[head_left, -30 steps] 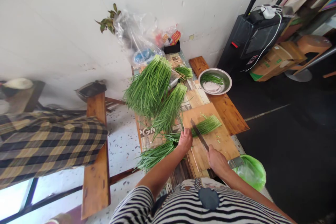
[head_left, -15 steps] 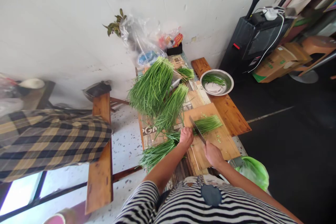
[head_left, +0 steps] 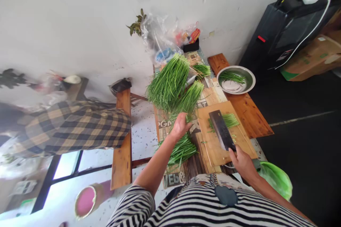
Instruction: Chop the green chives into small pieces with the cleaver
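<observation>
My right hand (head_left: pixel 243 161) grips the handle of a cleaver (head_left: pixel 221 129), its dark blade tilted almost flat over a short bunch of cut chives (head_left: pixel 231 120) on the wooden cutting board (head_left: pixel 213 156). My left hand (head_left: pixel 181 126) is off the board, thumb apart from the fingers, at the leafy ends of a smaller chive bundle (head_left: pixel 193 95). Whether its fingertips touch the leaves I cannot tell. Behind lies a large heap of chives (head_left: pixel 169 83). Loose chive leaves (head_left: pixel 182 149) are spread below my left wrist.
A steel bowl (head_left: pixel 250 87) with some chives stands on the wooden bench (head_left: pixel 247 113) at right. A green-lined bin (head_left: pixel 278 179) is beside my right forearm. Plastic bags (head_left: pixel 160 35) sit at the table's wall end. A person in a plaid shirt (head_left: pixel 87 127) is at left.
My left hand has let go of the chives on the board and moved up and left to the bundle. The cleaver has turned from edge-down to nearly flat. The view has shifted left.
</observation>
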### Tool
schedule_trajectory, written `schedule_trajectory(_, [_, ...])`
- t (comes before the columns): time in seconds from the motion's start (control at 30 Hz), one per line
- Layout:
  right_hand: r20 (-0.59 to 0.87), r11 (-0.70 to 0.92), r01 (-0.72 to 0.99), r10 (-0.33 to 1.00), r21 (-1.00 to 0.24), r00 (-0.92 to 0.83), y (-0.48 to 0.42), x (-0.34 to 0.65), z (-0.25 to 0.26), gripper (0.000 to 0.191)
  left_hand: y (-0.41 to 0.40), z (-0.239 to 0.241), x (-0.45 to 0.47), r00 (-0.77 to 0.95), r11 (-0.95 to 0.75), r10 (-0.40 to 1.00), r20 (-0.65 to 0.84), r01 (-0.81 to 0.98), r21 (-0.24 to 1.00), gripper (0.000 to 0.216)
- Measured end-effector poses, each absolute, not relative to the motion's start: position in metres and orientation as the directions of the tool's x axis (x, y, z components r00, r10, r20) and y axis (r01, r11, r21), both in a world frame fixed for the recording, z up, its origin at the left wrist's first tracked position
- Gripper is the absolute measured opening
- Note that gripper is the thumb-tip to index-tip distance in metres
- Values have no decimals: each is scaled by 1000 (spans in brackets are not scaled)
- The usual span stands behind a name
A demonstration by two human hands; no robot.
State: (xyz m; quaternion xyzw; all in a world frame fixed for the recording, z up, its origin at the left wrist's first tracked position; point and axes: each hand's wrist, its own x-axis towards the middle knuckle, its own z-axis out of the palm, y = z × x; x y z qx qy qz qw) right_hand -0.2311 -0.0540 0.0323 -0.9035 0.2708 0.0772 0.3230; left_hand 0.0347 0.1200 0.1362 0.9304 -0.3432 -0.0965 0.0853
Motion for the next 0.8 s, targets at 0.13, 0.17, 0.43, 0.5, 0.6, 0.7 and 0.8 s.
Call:
schedule_trajectory(0.13, [-325, -612, -542, -437, -577, 839, -54, -234, 40, 34, 180, 170, 31, 796, -775, -605, 14, -593, 217, 29])
schedule_trajectory(0.17, [-340, -602, -552, -437, -577, 833, -53, -234, 43, 33, 197, 170, 25, 789, -771, -613, 41, -608, 190, 30])
schedule_trajectory(0.43, [-413, -520, -607, -448, -601, 793, -54, -241, 65, 29, 232, 61, -62, 818, -828, -551, -167, -561, -15, 15])
schedule_trajectory(0.5, [-407, -521, -610, -458, -598, 790, -58, -245, 69, 28, 218, 42, -72, 830, -848, -508, -232, -529, -33, 14])
schedule_trajectory(0.6, [-407, -513, -629, -485, -584, 774, -66, -252, 75, 28, 202, 37, -75, 840, -872, -452, -300, -487, -50, 21])
schedule_trajectory(0.7, [-409, -497, -653, -517, -571, 752, -74, -260, 78, 29, 196, 49, -73, 833, -874, -415, -366, -477, -94, 35])
schedule_trajectory(0.8, [-446, -442, -686, -533, -578, 719, -83, -269, 77, 29, 190, 68, -70, 807, -850, -403, -431, -505, -151, 47])
